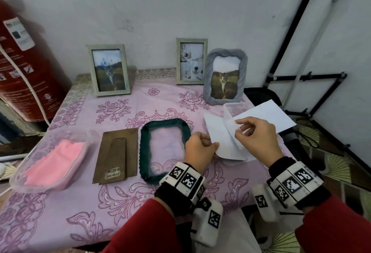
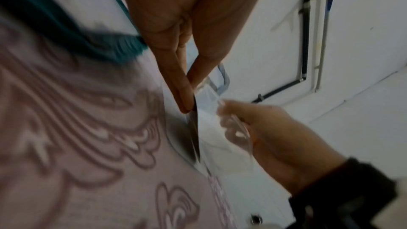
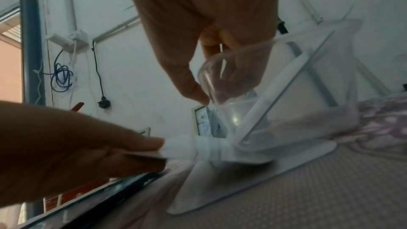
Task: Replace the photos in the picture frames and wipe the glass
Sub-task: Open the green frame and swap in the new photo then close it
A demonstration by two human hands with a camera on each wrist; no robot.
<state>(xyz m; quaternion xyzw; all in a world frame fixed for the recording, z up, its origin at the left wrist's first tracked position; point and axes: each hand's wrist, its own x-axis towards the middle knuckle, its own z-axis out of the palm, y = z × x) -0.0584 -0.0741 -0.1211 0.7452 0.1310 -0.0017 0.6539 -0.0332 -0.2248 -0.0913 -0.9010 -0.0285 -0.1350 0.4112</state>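
Left hand (image 1: 197, 148) pinches a white, face-down photo (image 1: 222, 142); right hand (image 1: 258, 132) pinches a clear, curved-cornered sheet (image 1: 230, 120) just right of the empty teal frame (image 1: 144, 152).

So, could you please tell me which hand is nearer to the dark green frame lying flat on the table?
Left. The left hand is right beside the green frame's right edge, holding a white photo; the right hand is farther right, beyond that photo.
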